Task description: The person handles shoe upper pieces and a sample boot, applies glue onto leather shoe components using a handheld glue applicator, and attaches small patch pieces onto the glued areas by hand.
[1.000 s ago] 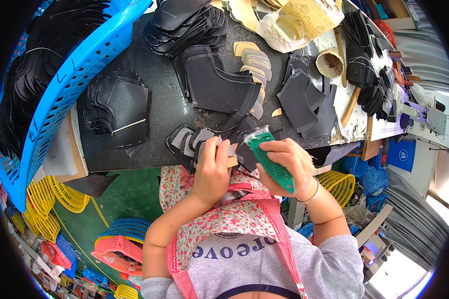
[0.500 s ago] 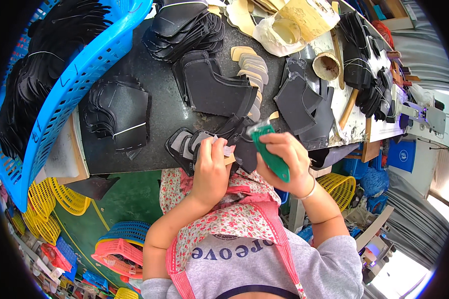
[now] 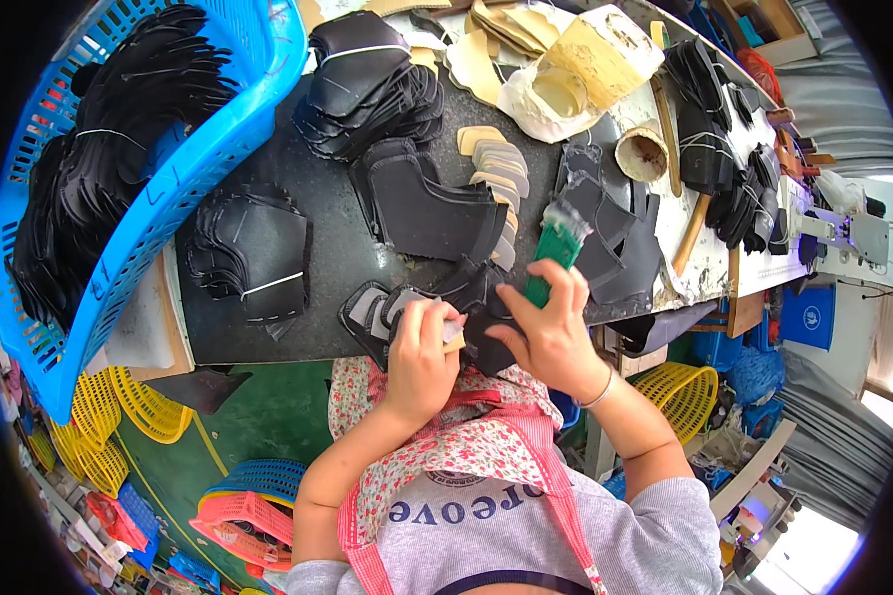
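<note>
Your left hand (image 3: 424,359) pinched a pale piece (image 3: 453,343), below-left of the green brush (image 3: 558,248); your right hand (image 3: 561,337) loosely held the brush, thumb and forefinger parted. Farther below-left: grey-patched pieces (image 3: 368,301), apparently done. Up-left: fanned pieces (image 3: 500,174), apparently unused.

The left hand (image 3: 422,357) covers part of a tan piece (image 3: 454,344); bristles of the green brush (image 3: 556,253) look blurred; the top edge crops the blue basket (image 3: 184,174)

On the table (image 3: 332,248): a basket (image 3: 193,169) holding pieces (image 3: 119,149) at the left edge, a stack (image 3: 253,253) and layered parts (image 3: 367,307) near the front, bundles (image 3: 704,159) apparently along the right.
</note>
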A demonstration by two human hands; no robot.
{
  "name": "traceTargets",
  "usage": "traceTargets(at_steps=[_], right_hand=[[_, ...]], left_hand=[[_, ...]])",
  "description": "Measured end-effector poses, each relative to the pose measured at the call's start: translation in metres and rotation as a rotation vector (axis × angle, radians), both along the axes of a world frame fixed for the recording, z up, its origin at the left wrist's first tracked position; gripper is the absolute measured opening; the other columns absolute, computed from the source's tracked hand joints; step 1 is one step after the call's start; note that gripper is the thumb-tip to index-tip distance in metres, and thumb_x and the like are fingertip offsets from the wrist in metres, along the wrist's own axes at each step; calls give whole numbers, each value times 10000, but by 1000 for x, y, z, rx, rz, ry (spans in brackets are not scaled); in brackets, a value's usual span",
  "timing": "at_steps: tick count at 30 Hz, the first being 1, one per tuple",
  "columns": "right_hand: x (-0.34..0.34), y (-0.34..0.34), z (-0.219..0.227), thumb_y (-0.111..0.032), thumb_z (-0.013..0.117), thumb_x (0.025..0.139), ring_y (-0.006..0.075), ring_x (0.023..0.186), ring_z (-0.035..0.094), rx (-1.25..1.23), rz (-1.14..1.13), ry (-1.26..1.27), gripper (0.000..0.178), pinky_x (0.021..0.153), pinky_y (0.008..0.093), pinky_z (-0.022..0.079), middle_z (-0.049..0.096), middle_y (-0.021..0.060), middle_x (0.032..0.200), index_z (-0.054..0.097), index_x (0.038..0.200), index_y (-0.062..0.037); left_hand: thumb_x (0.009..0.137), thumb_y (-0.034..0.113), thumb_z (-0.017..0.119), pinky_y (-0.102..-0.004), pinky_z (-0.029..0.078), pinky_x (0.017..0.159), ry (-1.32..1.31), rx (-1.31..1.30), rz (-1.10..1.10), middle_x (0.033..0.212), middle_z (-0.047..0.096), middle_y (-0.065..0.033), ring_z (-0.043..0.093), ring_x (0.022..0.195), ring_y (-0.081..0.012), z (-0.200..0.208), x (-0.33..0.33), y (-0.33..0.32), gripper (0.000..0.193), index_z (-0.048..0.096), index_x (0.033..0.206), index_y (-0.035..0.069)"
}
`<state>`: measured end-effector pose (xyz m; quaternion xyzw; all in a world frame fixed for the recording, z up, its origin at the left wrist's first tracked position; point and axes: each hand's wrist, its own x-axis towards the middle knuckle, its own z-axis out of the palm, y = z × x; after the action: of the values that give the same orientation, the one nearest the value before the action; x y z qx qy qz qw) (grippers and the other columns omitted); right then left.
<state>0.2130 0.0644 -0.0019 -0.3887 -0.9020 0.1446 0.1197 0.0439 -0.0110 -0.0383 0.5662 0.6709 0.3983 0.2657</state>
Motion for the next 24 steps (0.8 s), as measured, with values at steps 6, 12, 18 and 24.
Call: traceTargets(at_steps=[6,12,18,24], right_hand=[[-4,-12,-18,-212,781,733,397,1150,353,16,-63,54,297,1000,473,262,387,193,1203,651,966,-80],[-13,-16,-19,-147,774,720,390,1142,353,-39,-147,120,215,976,470,262,368,202,1213,630,867,-87],[-2,13,17,-101,790,650,407,1144,372,16,-220,107,239,961,490,276,408,194,1195,619,814,-69],[32,70,15,-99,778,717,420,1168,370,259,-435,-89,398,997,496,273,385,232,1260,569,1053,-53]], left_hand=[[741,-52,668,-416,492,754,0,131,-22,989,547,-130,593,897,-335,-7,1,-5,331,551,1046,1],[715,-77,703,-410,503,721,-23,223,-25,949,566,-157,604,858,-345,-6,-4,-3,321,573,995,10],[768,-20,723,-366,510,693,-87,261,32,885,588,-131,617,802,-296,9,-16,3,237,565,941,14],[743,-35,722,-368,522,678,-205,141,-19,832,632,-104,647,753,-279,25,-38,11,304,546,983,23]])
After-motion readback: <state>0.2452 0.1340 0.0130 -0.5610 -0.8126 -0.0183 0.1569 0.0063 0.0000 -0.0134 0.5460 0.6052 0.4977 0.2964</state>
